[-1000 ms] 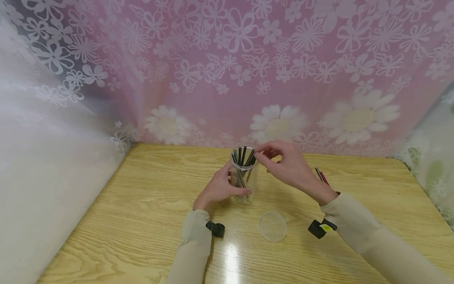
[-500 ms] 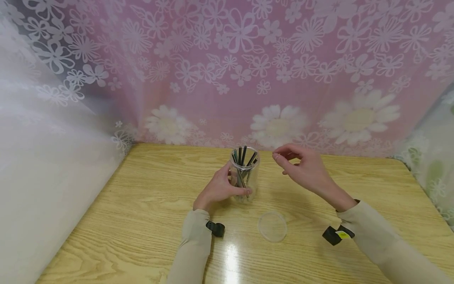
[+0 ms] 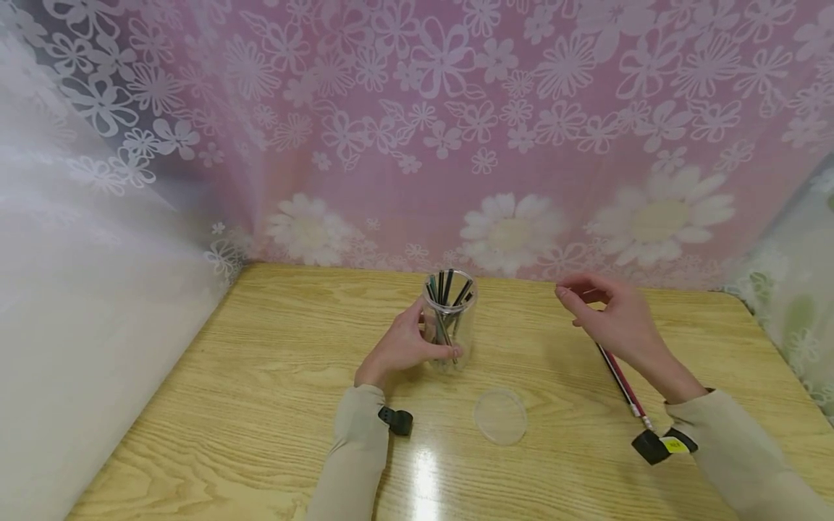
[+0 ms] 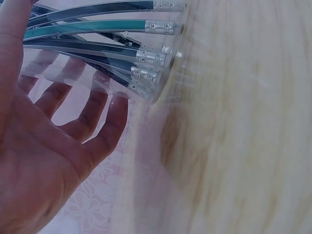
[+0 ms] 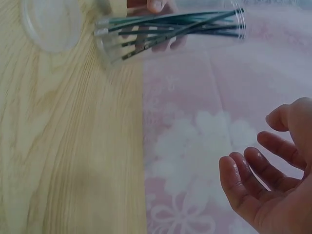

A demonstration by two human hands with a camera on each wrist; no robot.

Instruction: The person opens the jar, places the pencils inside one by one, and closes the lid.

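My left hand (image 3: 407,340) grips a clear jar (image 3: 465,329) that stands upright on the table, thumb across its front and fingers round its far side. Inside, several dark pencils (image 3: 443,286) and a green pencil (image 4: 87,29) lean against the wall. The left wrist view shows their metal eraser bands close to the jar's base. My right hand (image 3: 615,311) hovers off to the right with loosely bent fingers, and nothing sits between them in the right wrist view (image 5: 273,180). Below it lie a red pencil (image 3: 622,380) and a black pencil (image 3: 614,373), side by side, their far ends hidden by the hand.
A round clear lid (image 3: 500,416) lies flat on the wooden table (image 3: 260,376), in front of the jar. Pink flowered cloth (image 3: 404,145) hangs along the table's back edge. Pale sheeting (image 3: 98,289) borders the left side.
My right hand has withdrawn rightward from the jar's rim and now overlaps the two loose pencils. The left hand and jar have stayed in place.
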